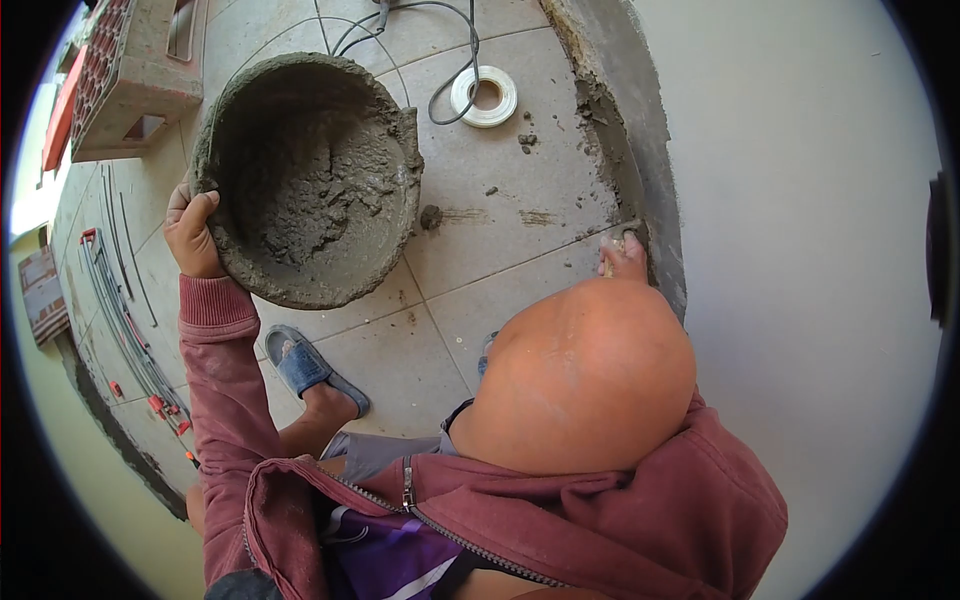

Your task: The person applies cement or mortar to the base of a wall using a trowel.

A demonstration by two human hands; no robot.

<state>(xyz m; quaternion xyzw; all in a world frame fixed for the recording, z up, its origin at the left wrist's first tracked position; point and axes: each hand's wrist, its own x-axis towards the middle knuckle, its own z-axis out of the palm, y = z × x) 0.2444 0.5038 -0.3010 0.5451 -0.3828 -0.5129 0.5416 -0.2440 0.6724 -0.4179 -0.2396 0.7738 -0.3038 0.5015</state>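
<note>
My left hand [195,232] is closed on the left rim of a mortar-caked bucket [405,215]. The bucket's mouth faces me, and wet grey mortar [320,185] lies inside. Low at the wall base, my right hand [625,257] shows just beyond my bent bare knee [600,370]. Its fingers are curled round something small and pale that I cannot make out; the knee hides the wrist and forearm. Beside that hand, a rough strip of grey mortar [655,170] runs along the foot of the white wall [790,250].
A white roll of tape [502,97] and a dark cable [474,40] lie on the tiled floor [450,290]. Mortar crumbs [527,143] are scattered near the wall. At left are a crate-like block [150,75] and long thin rods [115,290] with red pieces.
</note>
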